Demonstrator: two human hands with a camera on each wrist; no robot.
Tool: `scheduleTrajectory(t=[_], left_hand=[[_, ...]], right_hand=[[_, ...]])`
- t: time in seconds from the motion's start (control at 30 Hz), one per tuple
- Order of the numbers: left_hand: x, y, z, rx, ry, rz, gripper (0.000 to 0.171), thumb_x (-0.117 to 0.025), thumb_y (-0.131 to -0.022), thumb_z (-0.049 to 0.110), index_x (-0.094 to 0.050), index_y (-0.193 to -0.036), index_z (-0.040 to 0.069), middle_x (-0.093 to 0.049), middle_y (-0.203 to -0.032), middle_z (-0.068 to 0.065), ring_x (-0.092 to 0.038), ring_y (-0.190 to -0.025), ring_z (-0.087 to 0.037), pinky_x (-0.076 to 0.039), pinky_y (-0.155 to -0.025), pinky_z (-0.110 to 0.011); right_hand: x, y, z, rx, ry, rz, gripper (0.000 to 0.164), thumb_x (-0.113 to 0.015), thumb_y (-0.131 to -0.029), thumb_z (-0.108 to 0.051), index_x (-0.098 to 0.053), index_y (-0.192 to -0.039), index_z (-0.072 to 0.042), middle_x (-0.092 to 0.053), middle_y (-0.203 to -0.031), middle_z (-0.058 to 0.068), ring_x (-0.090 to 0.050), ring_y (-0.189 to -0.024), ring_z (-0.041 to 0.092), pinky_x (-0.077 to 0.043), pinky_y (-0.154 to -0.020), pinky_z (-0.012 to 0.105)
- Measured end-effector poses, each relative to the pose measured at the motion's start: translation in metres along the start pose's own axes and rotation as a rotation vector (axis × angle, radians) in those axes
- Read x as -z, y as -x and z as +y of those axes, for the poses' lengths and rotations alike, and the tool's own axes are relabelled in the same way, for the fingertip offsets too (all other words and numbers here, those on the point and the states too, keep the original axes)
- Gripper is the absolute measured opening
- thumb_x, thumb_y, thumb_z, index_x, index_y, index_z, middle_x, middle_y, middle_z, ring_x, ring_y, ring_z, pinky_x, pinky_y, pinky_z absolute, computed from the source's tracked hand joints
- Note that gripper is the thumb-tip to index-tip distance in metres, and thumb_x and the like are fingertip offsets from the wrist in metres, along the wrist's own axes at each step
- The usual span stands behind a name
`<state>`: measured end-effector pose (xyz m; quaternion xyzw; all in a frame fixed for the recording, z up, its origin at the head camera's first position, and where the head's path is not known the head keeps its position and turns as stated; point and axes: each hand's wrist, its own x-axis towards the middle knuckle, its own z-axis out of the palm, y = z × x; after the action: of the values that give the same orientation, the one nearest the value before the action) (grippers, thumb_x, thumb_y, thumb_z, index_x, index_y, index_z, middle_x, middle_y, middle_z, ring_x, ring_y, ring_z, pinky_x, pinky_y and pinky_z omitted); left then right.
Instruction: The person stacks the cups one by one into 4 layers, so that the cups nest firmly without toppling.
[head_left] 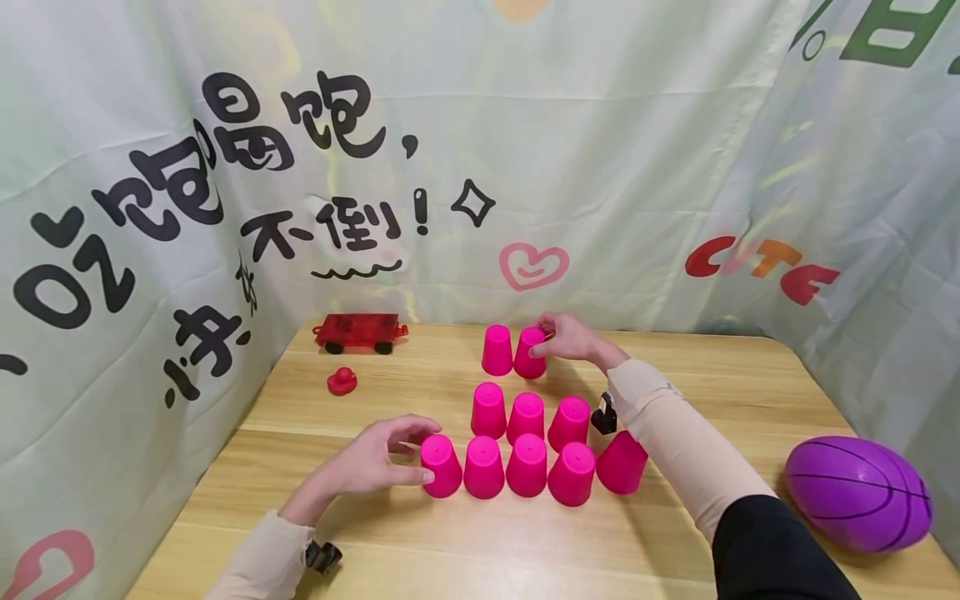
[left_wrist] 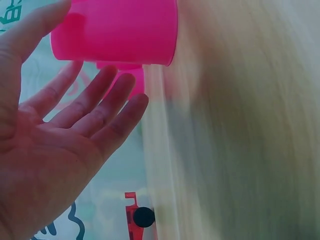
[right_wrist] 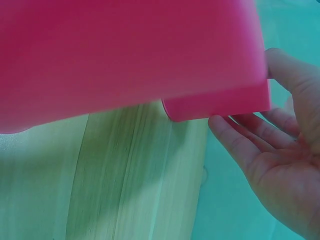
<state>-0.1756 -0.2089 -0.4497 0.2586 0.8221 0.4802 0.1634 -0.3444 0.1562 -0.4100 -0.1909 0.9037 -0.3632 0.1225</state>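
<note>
Bright pink plastic cups stand upside down in rows on the table. My left hand (head_left: 369, 458) pinches the leftmost cup of the front row (head_left: 442, 468) between thumb and forefinger; in the left wrist view the other fingers (left_wrist: 107, 112) spread below that cup (left_wrist: 115, 32). At the back, my right hand (head_left: 572, 337) grips the right one of two cups (head_left: 530, 360), thumb on one side and fingers on the other. Its neighbour, another pink cup (head_left: 497, 352), stands just left. A large near cup (right_wrist: 125, 50) partly covers the gripped cup (right_wrist: 225, 102) in the right wrist view.
Three cups make the middle row, among them the right one (head_left: 570, 423). One pink cup (head_left: 622, 462) stands under the right forearm. A red toy cart (head_left: 360, 331) and red rubber duck (head_left: 342, 381) are back left; a purple ball (head_left: 858, 493) lies right. Printed curtains (head_left: 637, 167) border the table.
</note>
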Motion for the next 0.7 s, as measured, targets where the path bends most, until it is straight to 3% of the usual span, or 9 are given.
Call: scheduleTrajectory(t=[0.27,0.43,0.7], left_hand=[[-0.005,0.000,-0.003,-0.004,-0.008,0.009,0.056,-0.087,-0.088,0.028,-0.063,-0.138,0.018,-0.070,-0.127,0.002,-0.065,-0.120,-0.023,-0.059,-0.103,-0.041],[-0.006,-0.001,-0.004,0.002,-0.008,0.008,0.054,-0.086,-0.088,0.028,-0.064,-0.136,0.017,-0.071,-0.126,0.001,-0.064,-0.119,-0.024,-0.058,-0.103,-0.043],[-0.008,0.000,-0.006,-0.011,-0.023,0.021,0.051,-0.087,-0.088,0.029,-0.066,-0.133,0.017,-0.071,-0.123,0.001,-0.066,-0.116,-0.022,-0.059,-0.102,-0.038]], right_hand=[[0.000,0.001,-0.001,0.004,-0.014,0.004,0.054,-0.078,-0.089,-0.018,-0.059,-0.132,0.008,-0.069,-0.127,0.025,-0.066,-0.119,0.038,-0.060,-0.100,0.045],[0.000,0.003,-0.002,-0.003,-0.018,0.000,0.054,-0.078,-0.090,-0.019,-0.058,-0.134,0.006,-0.067,-0.130,0.025,-0.065,-0.120,0.039,-0.060,-0.100,0.046],[0.015,0.010,-0.004,-0.003,-0.012,-0.010,0.075,-0.077,-0.091,-0.024,-0.043,-0.152,0.003,-0.061,-0.143,0.032,-0.058,-0.135,0.046,-0.053,-0.110,0.056]])
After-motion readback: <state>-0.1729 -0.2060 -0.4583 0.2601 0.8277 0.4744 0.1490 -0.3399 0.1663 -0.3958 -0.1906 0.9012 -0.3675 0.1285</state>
